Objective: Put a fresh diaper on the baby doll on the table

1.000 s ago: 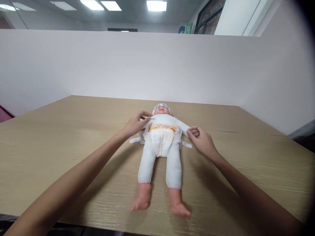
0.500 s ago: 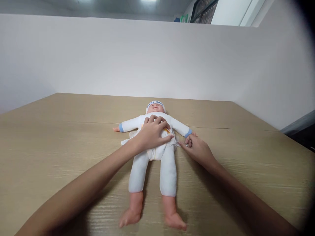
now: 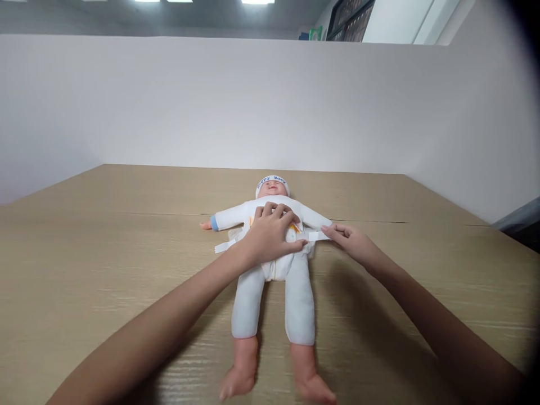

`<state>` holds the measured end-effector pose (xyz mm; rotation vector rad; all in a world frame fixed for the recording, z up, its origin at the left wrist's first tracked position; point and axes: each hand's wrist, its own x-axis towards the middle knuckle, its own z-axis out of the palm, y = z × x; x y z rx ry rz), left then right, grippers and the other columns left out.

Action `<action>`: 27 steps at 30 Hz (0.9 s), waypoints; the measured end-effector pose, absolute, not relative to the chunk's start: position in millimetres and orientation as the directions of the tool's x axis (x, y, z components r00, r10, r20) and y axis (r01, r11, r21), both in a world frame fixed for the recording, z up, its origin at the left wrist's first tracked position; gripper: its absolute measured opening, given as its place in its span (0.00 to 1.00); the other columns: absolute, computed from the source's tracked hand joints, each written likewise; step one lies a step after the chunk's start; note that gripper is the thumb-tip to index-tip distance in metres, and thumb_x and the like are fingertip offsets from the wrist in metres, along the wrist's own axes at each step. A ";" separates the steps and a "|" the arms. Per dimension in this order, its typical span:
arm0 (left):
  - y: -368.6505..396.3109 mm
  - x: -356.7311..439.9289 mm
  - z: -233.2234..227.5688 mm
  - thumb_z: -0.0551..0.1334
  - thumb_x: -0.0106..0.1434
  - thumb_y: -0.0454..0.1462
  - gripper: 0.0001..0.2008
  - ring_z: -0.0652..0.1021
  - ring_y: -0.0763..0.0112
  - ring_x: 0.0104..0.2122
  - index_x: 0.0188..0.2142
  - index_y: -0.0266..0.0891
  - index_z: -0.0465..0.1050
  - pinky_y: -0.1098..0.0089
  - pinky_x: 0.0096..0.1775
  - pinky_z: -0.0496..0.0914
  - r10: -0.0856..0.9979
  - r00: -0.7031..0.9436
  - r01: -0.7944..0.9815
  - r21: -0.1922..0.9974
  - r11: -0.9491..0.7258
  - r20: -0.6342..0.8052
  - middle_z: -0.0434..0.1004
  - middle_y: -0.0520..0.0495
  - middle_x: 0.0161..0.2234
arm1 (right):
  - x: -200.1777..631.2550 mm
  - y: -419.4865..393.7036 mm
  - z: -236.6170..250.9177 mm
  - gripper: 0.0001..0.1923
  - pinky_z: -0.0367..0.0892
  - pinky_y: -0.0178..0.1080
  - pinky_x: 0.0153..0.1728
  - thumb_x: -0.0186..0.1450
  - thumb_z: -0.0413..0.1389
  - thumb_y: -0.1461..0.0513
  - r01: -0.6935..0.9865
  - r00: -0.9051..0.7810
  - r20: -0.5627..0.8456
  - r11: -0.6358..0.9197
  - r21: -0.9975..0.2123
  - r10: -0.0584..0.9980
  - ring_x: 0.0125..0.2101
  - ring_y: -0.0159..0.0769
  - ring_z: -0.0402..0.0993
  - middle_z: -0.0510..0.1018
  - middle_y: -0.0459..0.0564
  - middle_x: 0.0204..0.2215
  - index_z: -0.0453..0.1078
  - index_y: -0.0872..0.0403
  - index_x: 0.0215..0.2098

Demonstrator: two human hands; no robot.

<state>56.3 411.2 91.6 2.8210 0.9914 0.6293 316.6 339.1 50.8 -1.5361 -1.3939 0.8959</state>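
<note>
Mid-frame: left hand (image 3: 272, 236) spread over diaper (image 3: 276, 271); right hand (image 3: 351, 241), right of centre, now draws tab (image 3: 317, 236) outward, apparently pinched, still unfastened.

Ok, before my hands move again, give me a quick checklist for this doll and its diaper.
1. Doll on its back on the table: ok.
2. Left hand steadying the diaper front: ok, spread across it.
3. Right hand gripping the right-side tab: ok, by its outer end.
4. Left-side tab fastened: not ok, sticking out loose.
5. Diaper's top edge straight: cannot tell, mostly covered.
</note>
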 end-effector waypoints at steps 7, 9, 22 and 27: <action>413.2 55.4 90.1 0.71 0.67 0.54 0.34 0.69 0.40 0.62 0.66 0.43 0.68 0.43 0.61 0.64 0.619 0.690 0.548 0.287 -0.786 0.376 0.78 0.40 0.64 | 253.0 387.4 72.9 0.38 0.63 0.38 0.32 0.59 0.64 0.27 0.400 0.006 0.113 0.101 -0.911 0.994 0.30 0.35 0.68 0.75 0.46 0.28 0.73 0.52 0.29; 411.8 55.2 91.0 0.71 0.67 0.52 0.35 0.69 0.40 0.63 0.67 0.43 0.66 0.42 0.63 0.63 0.629 0.685 0.546 0.313 -0.777 0.367 0.77 0.40 0.65 | 242.5 392.9 66.3 0.36 0.63 0.38 0.31 0.61 0.63 0.29 0.393 0.036 0.125 0.101 -0.914 0.991 0.29 0.34 0.67 0.74 0.46 0.27 0.71 0.52 0.30; 416.2 53.7 85.8 0.71 0.64 0.45 0.34 0.68 0.43 0.62 0.67 0.43 0.64 0.44 0.63 0.62 0.624 0.680 0.513 0.360 -0.780 0.385 0.79 0.42 0.62 | 245.5 330.2 22.6 0.31 0.55 0.60 0.79 0.82 0.51 0.54 0.605 -0.285 0.644 0.654 -0.454 0.710 0.78 0.50 0.57 0.63 0.55 0.78 0.57 0.47 0.81; 419.3 40.5 93.3 0.72 0.67 0.53 0.36 0.72 0.46 0.64 0.68 0.46 0.62 0.45 0.65 0.64 0.592 0.712 0.363 0.524 -0.771 0.378 0.75 0.41 0.67 | 253.7 338.6 17.4 0.31 0.54 0.60 0.80 0.83 0.47 0.53 0.580 -0.326 0.639 0.681 -0.446 0.696 0.80 0.48 0.55 0.61 0.51 0.80 0.55 0.44 0.82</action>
